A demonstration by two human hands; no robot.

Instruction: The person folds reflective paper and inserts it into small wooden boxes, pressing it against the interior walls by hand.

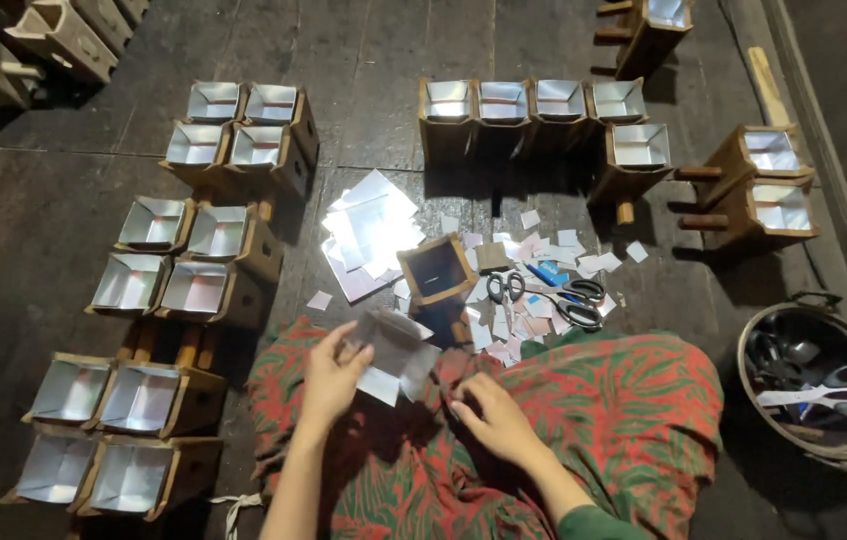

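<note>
My left hand [331, 372] holds a sheet of white paper [393, 352] above my lap, gripping its left edge. My right hand [488, 410] rests lower on my red and green patterned clothing, fingers curled near the sheet's lower corner; whether it holds anything is unclear. Just beyond the sheet stands an unlined wooden box [436, 270] with a dark inside. A loose stack of white sheets [371, 230] lies on the floor behind it.
Paper-lined wooden boxes [193, 290] stand in groups on the left, along the back [533, 105] and at the right [768, 185]. Two pairs of scissors [568, 298] lie among paper scraps. A round metal bowl [815, 385] with scissors sits at the right. The floor is dark.
</note>
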